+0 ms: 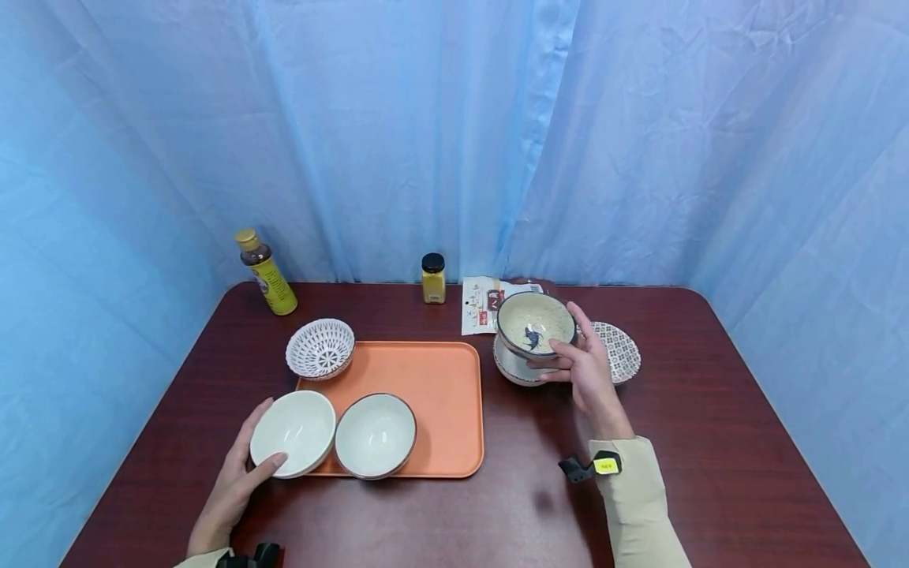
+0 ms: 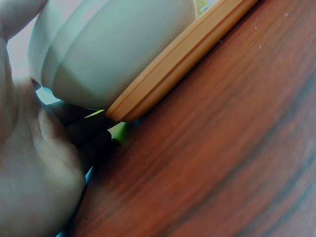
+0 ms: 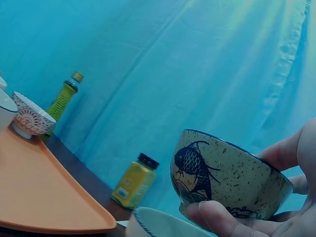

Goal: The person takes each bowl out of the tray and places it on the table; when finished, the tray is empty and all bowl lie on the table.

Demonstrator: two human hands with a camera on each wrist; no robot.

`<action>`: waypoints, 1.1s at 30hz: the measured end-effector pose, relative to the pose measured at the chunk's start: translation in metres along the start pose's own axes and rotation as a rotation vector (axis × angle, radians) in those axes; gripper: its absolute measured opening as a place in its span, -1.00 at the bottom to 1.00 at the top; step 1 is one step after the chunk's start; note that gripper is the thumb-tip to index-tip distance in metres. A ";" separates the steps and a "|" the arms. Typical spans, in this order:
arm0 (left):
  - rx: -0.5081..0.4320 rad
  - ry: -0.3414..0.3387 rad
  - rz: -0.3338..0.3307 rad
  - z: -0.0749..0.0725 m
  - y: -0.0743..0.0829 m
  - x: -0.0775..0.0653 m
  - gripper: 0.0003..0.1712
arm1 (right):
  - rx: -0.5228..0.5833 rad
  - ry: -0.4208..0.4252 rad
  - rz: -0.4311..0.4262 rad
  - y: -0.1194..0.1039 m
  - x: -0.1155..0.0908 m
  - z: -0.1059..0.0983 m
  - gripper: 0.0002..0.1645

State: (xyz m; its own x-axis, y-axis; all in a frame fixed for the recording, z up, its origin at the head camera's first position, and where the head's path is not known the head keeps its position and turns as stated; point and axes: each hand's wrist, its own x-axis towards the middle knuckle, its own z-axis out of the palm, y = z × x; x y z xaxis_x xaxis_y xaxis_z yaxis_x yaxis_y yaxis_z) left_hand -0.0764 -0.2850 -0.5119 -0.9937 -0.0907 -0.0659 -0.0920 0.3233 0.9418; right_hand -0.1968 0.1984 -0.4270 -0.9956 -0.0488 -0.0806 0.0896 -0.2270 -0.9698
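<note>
White bowl [image 1: 293,432], one, in left fingers [image 1: 261,472]; one speckled bowl [image 1: 536,319] in right fingers [image 1: 584,322].

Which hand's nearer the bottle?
Left. The left hand is in front of the bottle; the right hand is well to the bottle's right, past the jar.

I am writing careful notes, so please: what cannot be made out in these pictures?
Head view: part of the patterned dish, behind the right hand.
Head view: words on the bottle, too small.
Left wrist view: part of the white bowl, past the top edge.
Right wrist view: the lower bowl, cut off by the bottom edge.
</note>
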 end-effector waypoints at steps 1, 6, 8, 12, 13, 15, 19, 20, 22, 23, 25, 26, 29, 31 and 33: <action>-0.001 0.001 0.004 0.000 0.000 0.000 -0.04 | -0.010 0.007 -0.002 -0.001 0.000 -0.002 -0.09; -0.009 0.005 0.022 0.000 0.000 -0.001 -0.05 | -0.028 0.045 0.006 -0.005 -0.001 -0.012 -0.11; -0.014 0.006 0.032 0.000 0.000 -0.001 -0.05 | -0.021 0.060 0.013 -0.007 -0.002 -0.016 -0.12; -0.027 0.005 0.044 0.000 -0.001 -0.002 -0.05 | -0.016 0.095 0.008 -0.011 -0.003 -0.024 -0.13; -0.025 0.004 0.038 0.000 0.000 -0.001 -0.05 | -0.009 0.103 0.005 -0.013 -0.003 -0.026 -0.13; -0.020 0.002 0.023 0.000 0.001 -0.001 -0.05 | -0.004 0.122 0.000 -0.015 -0.004 -0.031 -0.13; -0.008 -0.001 -0.005 0.000 0.002 0.000 -0.04 | 0.028 0.160 -0.016 -0.019 -0.005 -0.041 -0.13; -0.009 -0.001 -0.006 0.000 0.002 0.000 -0.04 | 0.032 0.172 -0.020 -0.020 -0.005 -0.043 -0.13; -0.010 0.000 -0.003 0.000 0.002 0.000 -0.03 | 0.050 0.193 -0.031 -0.022 -0.005 -0.048 -0.13; -0.010 0.001 -0.003 0.001 0.002 0.000 -0.03 | 0.058 0.204 -0.034 -0.022 -0.006 -0.051 -0.13; -0.008 0.001 -0.002 0.001 0.002 0.000 -0.03 | 0.077 0.219 -0.043 -0.023 -0.006 -0.055 -0.13; -0.007 0.001 -0.002 0.001 0.002 0.000 -0.03 | 0.090 0.226 -0.047 -0.023 -0.007 -0.057 -0.13; -0.011 0.001 0.001 0.001 0.002 0.000 -0.04 | 0.117 0.241 -0.060 -0.023 -0.008 -0.064 -0.12; -0.015 0.001 0.007 0.001 0.002 0.000 -0.04 | 0.132 0.247 -0.069 -0.024 -0.009 -0.068 -0.11; -0.018 0.003 0.017 0.001 0.002 -0.001 -0.04 | 0.143 0.255 -0.079 -0.024 -0.009 -0.072 -0.11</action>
State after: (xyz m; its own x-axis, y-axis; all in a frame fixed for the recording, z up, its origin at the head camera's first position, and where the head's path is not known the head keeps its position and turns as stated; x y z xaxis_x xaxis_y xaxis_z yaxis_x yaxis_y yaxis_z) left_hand -0.0760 -0.2833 -0.5101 -0.9949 -0.0877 -0.0489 -0.0738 0.3077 0.9486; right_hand -0.1917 0.2744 -0.4191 -0.9731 0.2161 -0.0793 -0.0029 -0.3558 -0.9346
